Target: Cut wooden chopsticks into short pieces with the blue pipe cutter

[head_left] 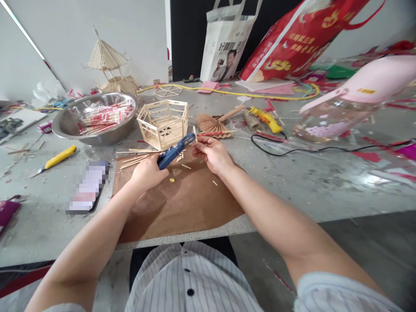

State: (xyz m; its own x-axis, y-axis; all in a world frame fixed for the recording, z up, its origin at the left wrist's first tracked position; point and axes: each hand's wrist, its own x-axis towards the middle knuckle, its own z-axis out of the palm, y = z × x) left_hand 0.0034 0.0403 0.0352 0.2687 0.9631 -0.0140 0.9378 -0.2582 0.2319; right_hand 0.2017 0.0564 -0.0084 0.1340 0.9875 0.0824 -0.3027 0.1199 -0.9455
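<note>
My left hand (148, 173) is wrapped round a blue cutting tool (172, 152), whose head points up and to the right. Pinched in the fingers of my right hand (212, 154) is a small wooden stick (195, 133), held upright at the tool's head. Beneath both hands lies a brown sheet (182, 208) with short cut pieces of wood (180, 158) on it. Longer thin sticks (136, 160) rest beside my left hand. Just behind the tool stands a six-sided wooden frame (164, 125).
A metal bowl (97, 136) of wrapped sticks, a yellow knife (60, 157) and a phone (88, 186) are on the left. Behind and right are a paper fan (212, 125), a yellow glue gun (268, 119) with black cable, and a pink bottle (344, 104).
</note>
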